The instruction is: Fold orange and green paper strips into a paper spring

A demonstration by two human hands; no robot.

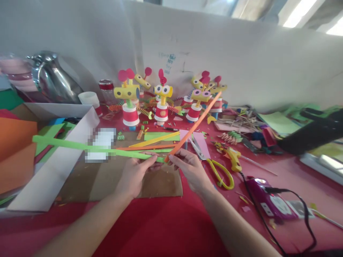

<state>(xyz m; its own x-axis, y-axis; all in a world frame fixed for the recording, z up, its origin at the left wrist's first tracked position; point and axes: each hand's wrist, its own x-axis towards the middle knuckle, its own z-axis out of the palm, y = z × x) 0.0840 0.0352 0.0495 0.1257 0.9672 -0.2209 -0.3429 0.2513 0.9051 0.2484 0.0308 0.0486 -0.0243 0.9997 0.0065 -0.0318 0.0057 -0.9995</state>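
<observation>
Pinched in my left hand is a long green paper strip, which reaches out to the left. My right hand grips an orange paper strip that slants up to the right. The two strips meet at their near ends between my fingertips, above a brown cardboard sheet. Whether the ends are stuck together I cannot tell. Just beyond my hands lie a yellow paper strip and another orange strip.
Several paper-cup figures stand along the back. Yellow-handled scissors, a yellow glue gun and a purple box with a black cable are on the right. A white carton with coloured paper and a steel jug stand left.
</observation>
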